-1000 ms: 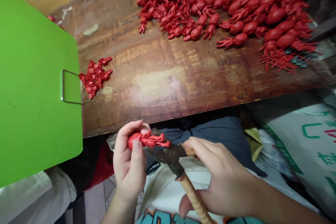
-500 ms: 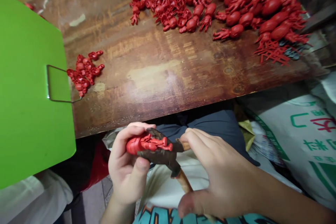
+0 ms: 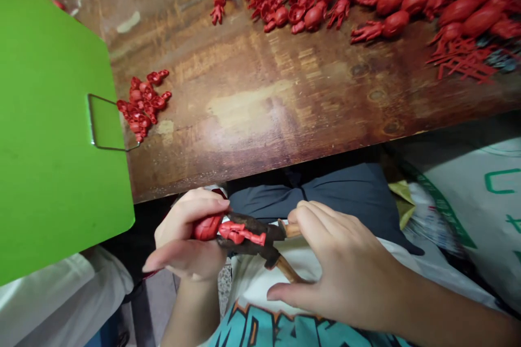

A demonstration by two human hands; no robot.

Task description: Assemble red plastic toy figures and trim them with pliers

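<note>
Figure (image 3: 234, 232) of glossy red plastic pinched in left hand (image 3: 187, 244), rusty wood-handled pliers (image 3: 273, 234) gripped by right hand (image 3: 342, 265).

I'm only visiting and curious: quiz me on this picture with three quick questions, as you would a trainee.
1. True or false: the left hand holds a red plastic figure.
2. Which hand grips the wooden handles of the dark cutter? A: left hand. B: right hand.
3. Fill in: the small red heap on the table lies beside the ____ board.
Key: 1 true; 2 B; 3 green.
</note>
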